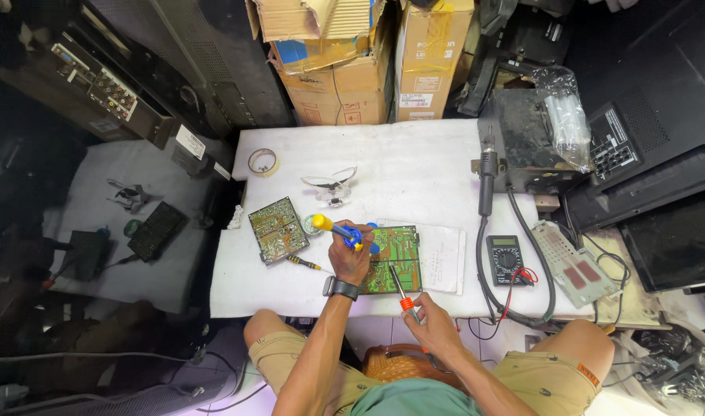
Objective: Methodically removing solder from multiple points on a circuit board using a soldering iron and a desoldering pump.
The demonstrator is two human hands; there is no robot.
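Circuit board (395, 258) lies between left-hand fingers (351, 250) and right-hand fingers (420, 306).

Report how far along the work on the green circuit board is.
Done: the green circuit board lies bare on the white table, with a second board set aside to its left. In hand: the left hand holds a blue and yellow desoldering pump over the board, and the right hand holds an orange-handled soldering iron, tip toward it. Left: the multimeter lies untouched.
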